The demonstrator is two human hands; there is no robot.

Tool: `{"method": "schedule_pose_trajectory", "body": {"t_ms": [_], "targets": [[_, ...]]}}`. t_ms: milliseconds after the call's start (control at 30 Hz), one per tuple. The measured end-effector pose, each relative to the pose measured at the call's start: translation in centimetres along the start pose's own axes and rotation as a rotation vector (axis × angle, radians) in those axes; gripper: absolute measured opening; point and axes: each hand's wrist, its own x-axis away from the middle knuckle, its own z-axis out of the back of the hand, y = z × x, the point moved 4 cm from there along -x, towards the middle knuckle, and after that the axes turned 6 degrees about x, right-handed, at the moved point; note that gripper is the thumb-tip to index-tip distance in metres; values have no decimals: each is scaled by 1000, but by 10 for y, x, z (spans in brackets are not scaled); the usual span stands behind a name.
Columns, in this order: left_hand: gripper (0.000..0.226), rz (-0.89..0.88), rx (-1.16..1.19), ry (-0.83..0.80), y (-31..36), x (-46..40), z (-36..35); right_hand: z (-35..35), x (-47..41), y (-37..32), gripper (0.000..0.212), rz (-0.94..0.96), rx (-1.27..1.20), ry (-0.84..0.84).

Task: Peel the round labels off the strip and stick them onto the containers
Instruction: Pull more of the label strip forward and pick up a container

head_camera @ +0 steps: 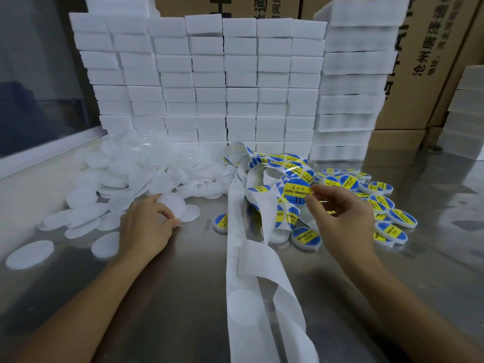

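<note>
My right hand pinches a round blue and yellow label by its right edge, held just above the tangled label strip. The strip's bare white backing trails toward me across the steel table. My left hand grips a flat round white container at the near edge of a large heap of unlabelled white containers. Several labelled containers lie in a pile to the right of the strip.
Stacks of white foam blocks form a wall at the back of the steel table, with cardboard boxes behind and to the right. Loose white containers lie scattered at the left, near a window ledge.
</note>
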Motion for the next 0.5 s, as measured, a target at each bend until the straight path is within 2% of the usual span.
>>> {"method": "schedule_pose_trajectory", "body": {"t_ms": [100, 200, 367, 500], "targets": [[11, -26, -39, 46, 2, 2, 2, 0, 1, -1, 20, 9, -2, -2], [4, -152, -65, 122, 7, 5, 3, 0, 1, -2, 21, 16, -7, -6], [25, -159, 45, 143, 13, 9, 4, 0, 1, -2, 25, 19, -8, -9], [24, -349, 156, 229, 30, 15, 7, 0, 1, -3, 26, 17, 13, -7]]}}
